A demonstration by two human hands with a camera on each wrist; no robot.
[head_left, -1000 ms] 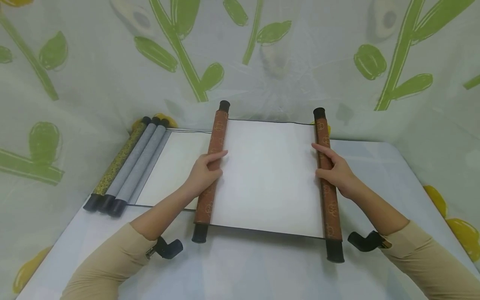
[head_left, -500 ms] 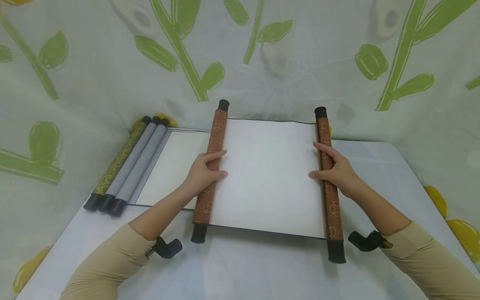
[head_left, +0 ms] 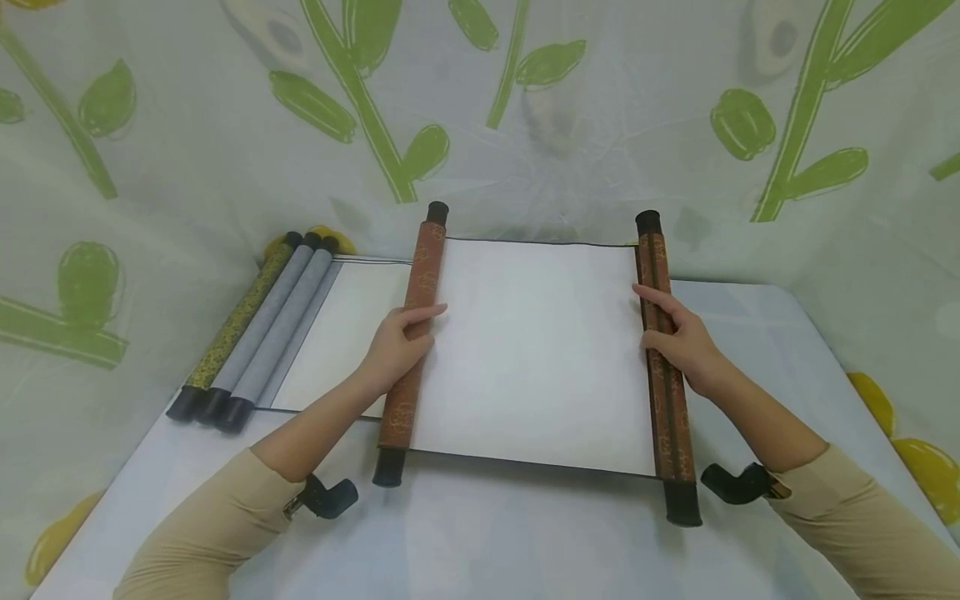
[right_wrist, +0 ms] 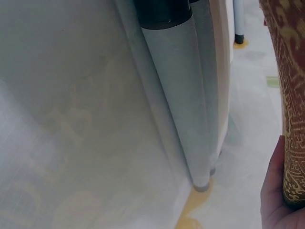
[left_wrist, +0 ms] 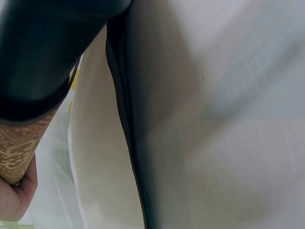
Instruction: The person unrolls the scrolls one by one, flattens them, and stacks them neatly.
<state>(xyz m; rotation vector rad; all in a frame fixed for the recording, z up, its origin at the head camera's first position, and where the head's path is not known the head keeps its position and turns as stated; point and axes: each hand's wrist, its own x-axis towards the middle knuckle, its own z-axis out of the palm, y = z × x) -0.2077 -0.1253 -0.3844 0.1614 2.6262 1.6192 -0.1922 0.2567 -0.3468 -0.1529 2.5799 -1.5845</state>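
A partly unrolled scroll with white paper (head_left: 536,358) spans the middle of the head view. My left hand (head_left: 397,346) grips its left brown patterned roller (head_left: 429,258), thumb and index finger laid over it. Around the right roller (head_left: 673,425) is my right hand (head_left: 688,346), its fingertips at the paper's edge. Both rollers have black end caps. Up close in the left wrist view are a cap (left_wrist: 47,52) and the gold-patterned roller cloth (left_wrist: 19,148). In the right wrist view, my fingers (right_wrist: 272,186) curl at the roller (right_wrist: 293,95).
On the table's left lie two grey rollers (head_left: 281,333) and a yellow-green one (head_left: 243,321), side by side. A pale sheet (head_left: 337,333) extends from them beneath the held scroll. Another grey roller (right_wrist: 176,90) shows in the right wrist view. A leaf-printed curtain (head_left: 555,167) stands behind.
The two brown rollers have moved apart, left one leftward and right one rightward, with more white paper between them. The right roller has turned, showing a dark seam.
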